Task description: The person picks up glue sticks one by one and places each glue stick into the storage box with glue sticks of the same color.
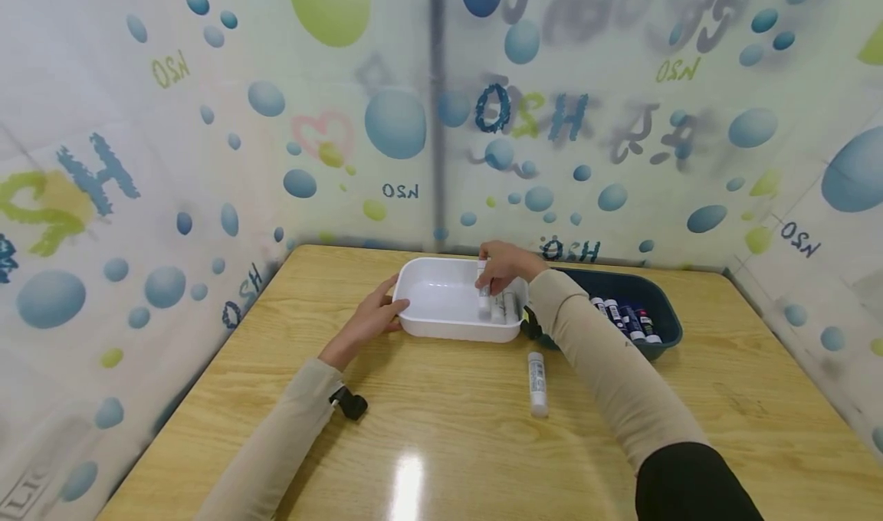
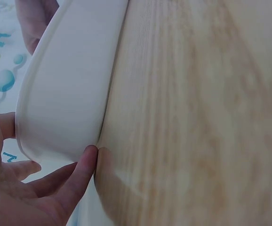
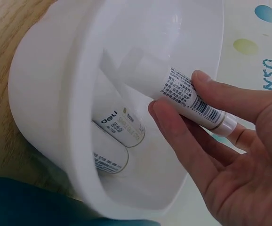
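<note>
My left hand point(image 1: 369, 316) grips the left end of a white plastic tray point(image 1: 448, 329). Its thumb lies over the rim, and the left wrist view has the fingertips against the outer wall near the table. Inside the tray's right part, my right hand point(image 1: 509, 265) pinches a white glue stick point(image 3: 180, 94) between thumb and fingers, tilted above the tray floor. Two more white glue sticks point(image 3: 119, 123) lie side by side at that end, partly hidden by the rim in the right wrist view. Another white glue stick point(image 1: 537, 384) lies on the table in front of the tray.
A dark green basket point(image 1: 665, 299) stands right of the tray, partly behind my right forearm. Several tubes or sticks point(image 1: 631, 323) with white, blue and red parts lie in it. The wooden table point(image 1: 441, 414) meets a patterned curtain point(image 1: 386, 222) at the back.
</note>
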A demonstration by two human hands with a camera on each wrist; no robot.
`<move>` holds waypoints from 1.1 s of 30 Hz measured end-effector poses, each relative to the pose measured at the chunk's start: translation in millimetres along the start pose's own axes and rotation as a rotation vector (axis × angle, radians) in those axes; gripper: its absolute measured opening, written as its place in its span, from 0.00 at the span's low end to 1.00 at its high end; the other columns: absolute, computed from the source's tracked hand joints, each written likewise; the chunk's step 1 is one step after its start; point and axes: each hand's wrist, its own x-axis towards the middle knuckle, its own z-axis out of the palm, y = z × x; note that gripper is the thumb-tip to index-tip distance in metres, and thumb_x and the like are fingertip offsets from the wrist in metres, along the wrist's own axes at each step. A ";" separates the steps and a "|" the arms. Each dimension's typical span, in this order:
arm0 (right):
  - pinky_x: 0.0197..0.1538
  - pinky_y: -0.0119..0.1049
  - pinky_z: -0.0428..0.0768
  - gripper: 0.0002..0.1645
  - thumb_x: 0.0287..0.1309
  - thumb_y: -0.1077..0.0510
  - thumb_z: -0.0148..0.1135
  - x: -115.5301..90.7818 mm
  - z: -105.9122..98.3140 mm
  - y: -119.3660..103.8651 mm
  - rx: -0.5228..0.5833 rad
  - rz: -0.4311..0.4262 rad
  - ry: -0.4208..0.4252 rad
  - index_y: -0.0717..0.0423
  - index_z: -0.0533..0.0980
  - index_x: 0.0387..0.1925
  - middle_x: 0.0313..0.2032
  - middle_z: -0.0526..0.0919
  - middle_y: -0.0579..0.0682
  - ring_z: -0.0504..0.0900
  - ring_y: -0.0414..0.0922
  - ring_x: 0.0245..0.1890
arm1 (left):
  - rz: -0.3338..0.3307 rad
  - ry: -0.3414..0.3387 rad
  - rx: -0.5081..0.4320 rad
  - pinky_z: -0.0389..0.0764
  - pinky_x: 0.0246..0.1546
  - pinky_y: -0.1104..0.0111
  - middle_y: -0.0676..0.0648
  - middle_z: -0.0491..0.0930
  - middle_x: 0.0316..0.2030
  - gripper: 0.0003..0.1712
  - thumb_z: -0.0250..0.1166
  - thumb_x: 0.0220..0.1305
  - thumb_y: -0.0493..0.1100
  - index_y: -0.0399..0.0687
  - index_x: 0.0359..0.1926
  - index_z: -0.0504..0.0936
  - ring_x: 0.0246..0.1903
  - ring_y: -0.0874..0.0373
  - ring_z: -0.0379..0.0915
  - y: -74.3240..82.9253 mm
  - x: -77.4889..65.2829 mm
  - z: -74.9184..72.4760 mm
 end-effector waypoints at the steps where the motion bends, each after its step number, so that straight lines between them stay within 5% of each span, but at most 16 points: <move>1: 0.42 0.38 0.89 0.29 0.64 0.61 0.71 1.0 1.0 0.0 0.001 0.002 -0.004 0.60 0.65 0.60 0.35 0.81 0.56 0.84 0.45 0.28 | 0.001 -0.002 0.003 0.87 0.53 0.59 0.28 0.70 0.68 0.41 0.57 0.79 0.49 0.55 0.84 0.48 0.57 0.45 0.79 0.3 -0.3 0.0; 17: 0.37 0.35 0.88 0.29 0.64 0.60 0.72 8.5 9.6 7.7 -0.027 0.022 0.001 0.60 0.66 0.58 0.36 0.82 0.57 0.84 0.46 0.30 | -0.004 0.003 0.017 0.88 0.51 0.61 0.28 0.71 0.68 0.40 0.56 0.79 0.48 0.55 0.84 0.49 0.57 0.44 0.80 1.9 -1.9 0.3; 33: 0.38 0.34 0.87 0.22 0.65 0.59 0.71 -0.9 15.4 -0.9 -0.142 0.070 0.093 0.59 0.71 0.55 0.39 0.76 0.54 0.81 0.46 0.33 | 0.006 -0.003 0.036 0.88 0.52 0.60 0.28 0.70 0.69 0.41 0.56 0.79 0.49 0.54 0.84 0.48 0.58 0.45 0.79 0.2 -1.2 0.6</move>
